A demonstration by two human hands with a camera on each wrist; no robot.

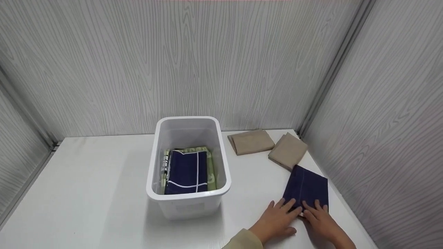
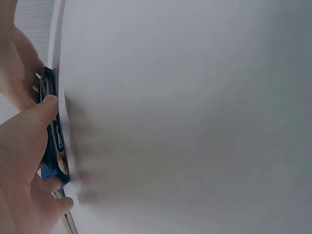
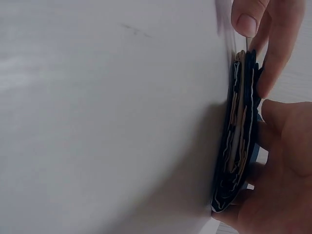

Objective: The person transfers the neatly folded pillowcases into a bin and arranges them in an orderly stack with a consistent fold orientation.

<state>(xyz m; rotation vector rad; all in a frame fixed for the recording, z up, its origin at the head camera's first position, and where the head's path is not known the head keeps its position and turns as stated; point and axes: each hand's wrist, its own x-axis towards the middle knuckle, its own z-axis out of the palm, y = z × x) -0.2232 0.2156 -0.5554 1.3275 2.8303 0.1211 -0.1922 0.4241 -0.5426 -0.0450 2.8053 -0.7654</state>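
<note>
A folded navy cloth [image 1: 307, 185] lies at the right side of the white table, a thin pale line running along its top. My left hand [image 1: 277, 218] rests its outspread fingers on the near left corner of the cloth. Beside it, my right hand [image 1: 321, 220] presses straight fingers on the near right part. Seen from the right wrist, the edge of the folded cloth [image 3: 236, 141] shows many stacked layers, navy with beige and white between them. The left thumb [image 2: 46, 109] lies along that edge in the left wrist view.
A white plastic bin [image 1: 189, 197] stands left of the hands, holding a navy cloth [image 1: 187, 169] with white lines over green patterned cloths [image 1: 211, 169]. Two folded beige cloths [image 1: 252, 141] [image 1: 288, 150] lie behind the navy one. Grey wood-grain walls [image 1: 387, 114] enclose the table.
</note>
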